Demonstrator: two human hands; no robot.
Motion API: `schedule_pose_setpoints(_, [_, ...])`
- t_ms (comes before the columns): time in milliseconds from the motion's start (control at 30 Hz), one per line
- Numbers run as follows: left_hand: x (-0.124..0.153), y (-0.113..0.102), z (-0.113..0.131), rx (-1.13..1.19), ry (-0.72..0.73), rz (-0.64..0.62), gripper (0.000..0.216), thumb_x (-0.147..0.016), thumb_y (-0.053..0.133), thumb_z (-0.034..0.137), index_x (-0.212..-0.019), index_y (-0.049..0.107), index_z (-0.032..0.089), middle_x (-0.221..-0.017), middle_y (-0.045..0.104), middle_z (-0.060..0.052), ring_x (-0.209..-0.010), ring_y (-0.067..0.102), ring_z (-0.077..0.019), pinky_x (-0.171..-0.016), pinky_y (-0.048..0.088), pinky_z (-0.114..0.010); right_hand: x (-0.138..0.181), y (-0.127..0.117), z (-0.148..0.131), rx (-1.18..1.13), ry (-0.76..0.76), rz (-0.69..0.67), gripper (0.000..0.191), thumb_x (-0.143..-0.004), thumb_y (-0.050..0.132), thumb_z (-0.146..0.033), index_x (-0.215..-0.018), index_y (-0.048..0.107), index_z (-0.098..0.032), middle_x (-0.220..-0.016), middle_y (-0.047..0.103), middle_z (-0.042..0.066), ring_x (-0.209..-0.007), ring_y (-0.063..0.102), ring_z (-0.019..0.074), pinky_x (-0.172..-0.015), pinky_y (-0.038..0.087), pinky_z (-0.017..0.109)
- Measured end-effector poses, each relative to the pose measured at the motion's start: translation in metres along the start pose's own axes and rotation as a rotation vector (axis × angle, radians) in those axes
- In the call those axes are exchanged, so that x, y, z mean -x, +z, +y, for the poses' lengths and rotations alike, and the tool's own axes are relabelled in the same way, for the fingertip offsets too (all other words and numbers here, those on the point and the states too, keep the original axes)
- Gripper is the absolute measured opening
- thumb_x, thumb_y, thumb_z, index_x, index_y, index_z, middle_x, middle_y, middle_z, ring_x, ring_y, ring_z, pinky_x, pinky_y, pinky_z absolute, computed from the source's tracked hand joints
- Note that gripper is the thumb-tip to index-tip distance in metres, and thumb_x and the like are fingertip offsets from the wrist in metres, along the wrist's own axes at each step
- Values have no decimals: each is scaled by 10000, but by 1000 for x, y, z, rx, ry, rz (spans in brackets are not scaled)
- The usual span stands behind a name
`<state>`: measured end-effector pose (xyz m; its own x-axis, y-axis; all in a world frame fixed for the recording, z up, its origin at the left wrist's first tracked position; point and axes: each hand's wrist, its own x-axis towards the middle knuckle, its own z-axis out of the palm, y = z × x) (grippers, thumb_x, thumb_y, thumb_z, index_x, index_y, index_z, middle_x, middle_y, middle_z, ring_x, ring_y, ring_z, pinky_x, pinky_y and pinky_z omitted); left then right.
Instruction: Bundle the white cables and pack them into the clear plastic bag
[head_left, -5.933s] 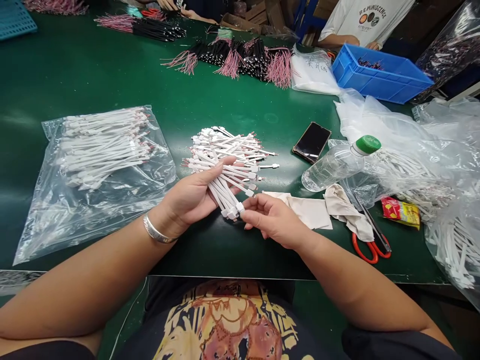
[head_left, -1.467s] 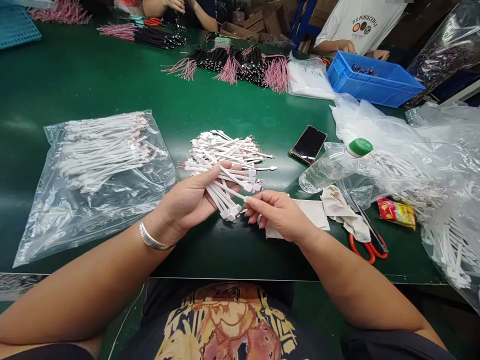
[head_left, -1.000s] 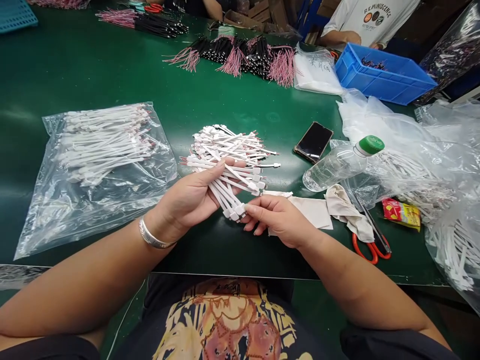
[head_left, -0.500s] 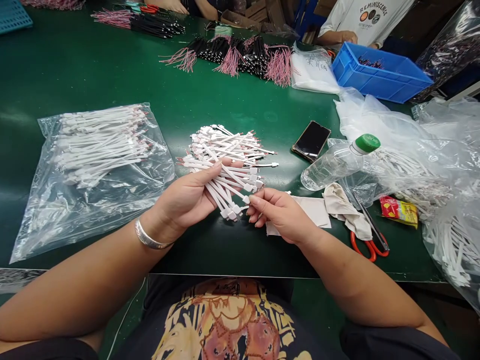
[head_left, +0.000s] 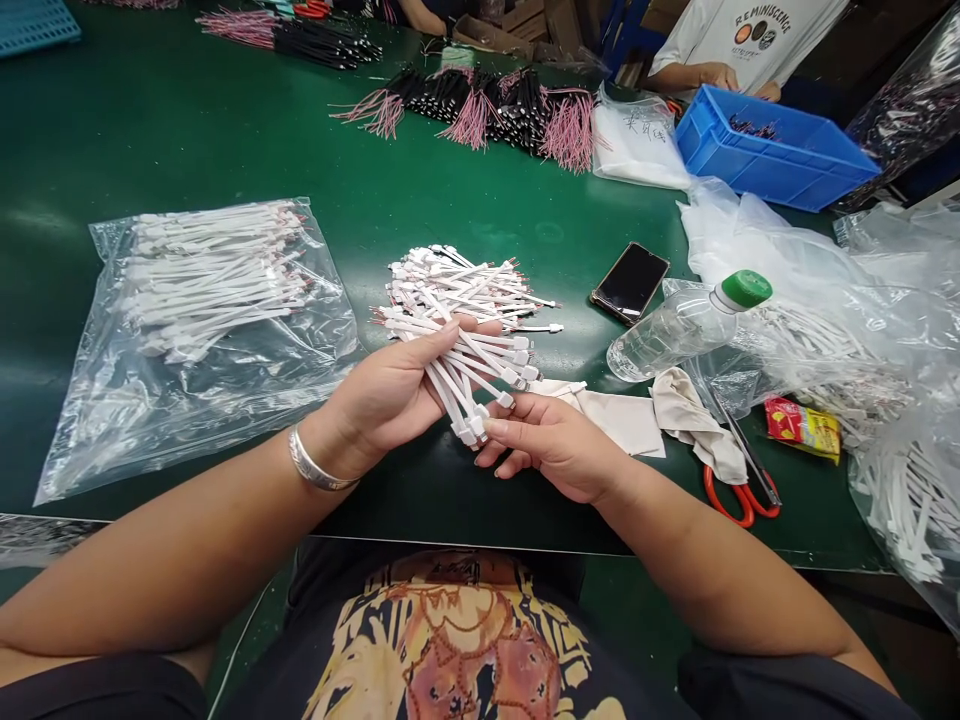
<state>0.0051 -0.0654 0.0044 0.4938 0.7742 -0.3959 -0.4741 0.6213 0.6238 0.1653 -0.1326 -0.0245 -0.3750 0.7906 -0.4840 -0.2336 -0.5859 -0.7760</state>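
Cables: A fanned bundle of short white cables (head_left: 480, 355) rests in the left palm, above the green table (head_left: 187, 130) near its front edge.
Left hand: The left hand (head_left: 397, 385) grips the bundle, thumb across the top and fingers beneath; a firm but uncrushing hold would likely stop cables slipping out.
Plugs: The white plugs (head_left: 471, 425) point toward the right hand, unevenly spread; working them one at a time looks safest, since neighbours could snag.
Right hand: Thumb and forefinger of the right hand (head_left: 559, 445) bend around the plug ends, touching them; whether they pinch one cannot be told. A light fingertip touch should suit such small parts.
Pile: More cables lie in a loose pile (head_left: 450, 275) just beyond; keeping the bundle above it should avoid mixing.
Bag: At left, a clear bag (head_left: 112, 420) holds cables in rows.
Phone: A phone (head_left: 630, 283) lies right of the pile, near a bottle (head_left: 667, 335).
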Motion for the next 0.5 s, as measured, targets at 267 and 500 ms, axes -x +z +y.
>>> schedule_pose_setpoints(267, [-1, -4, 0, -32, 16, -81, 286, -914, 404, 174, -971, 668, 79, -913, 700, -116, -820, 661, -188, -821, 534, -334, -1, -3, 1, 6, -44, 25, 217, -739, 713, -324, -844, 624, -156, -778, 664, 14, -651, 629, 86, -536, 495, 165])
schedule_pose_setpoints(500, [0, -4, 2, -29, 20, -77, 295, -917, 385, 170, -959, 664, 86, -957, 694, -120, -860, 662, -200, -809, 540, -334, -1, -5, 0, 67, -89, 55, 215, -758, 692, -346, -822, 611, -157, -778, 651, 12, -660, 619, 83, -544, 476, 167])
